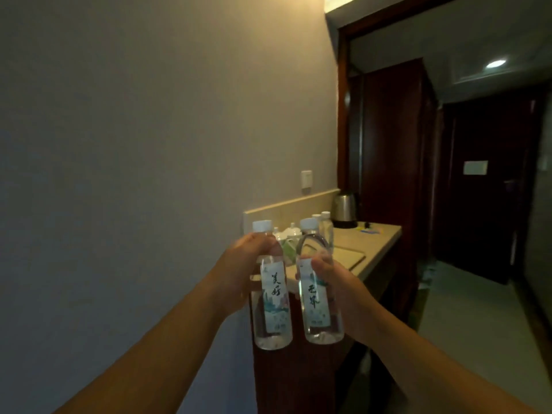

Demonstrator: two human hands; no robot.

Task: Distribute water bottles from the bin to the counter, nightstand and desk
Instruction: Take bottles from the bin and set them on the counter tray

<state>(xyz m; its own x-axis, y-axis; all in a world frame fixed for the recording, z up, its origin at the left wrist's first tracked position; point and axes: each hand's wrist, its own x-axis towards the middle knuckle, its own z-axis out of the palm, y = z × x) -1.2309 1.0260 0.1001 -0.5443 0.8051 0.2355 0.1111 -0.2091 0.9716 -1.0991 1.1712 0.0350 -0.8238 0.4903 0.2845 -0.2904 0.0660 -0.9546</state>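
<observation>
Only partly visible, fingers (263, 239) of each hand round a water bottle (273, 294), counter (373, 243) half-hidden behind.

counter (369, 245) front bare, kettle (345, 215) behind

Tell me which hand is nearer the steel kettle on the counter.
Right. The right hand, gripping a bottle, is below-left of the kettle; the left hand, holding another, sits farther left.

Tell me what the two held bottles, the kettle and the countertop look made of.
Left bottle and right bottle: clear, glossy plastic by the look, with paper-like labels. Kettle: brushed metal, probably steel, dull sheen. Countertop: beige, smooth, stone-like; possibly laminate.
</observation>
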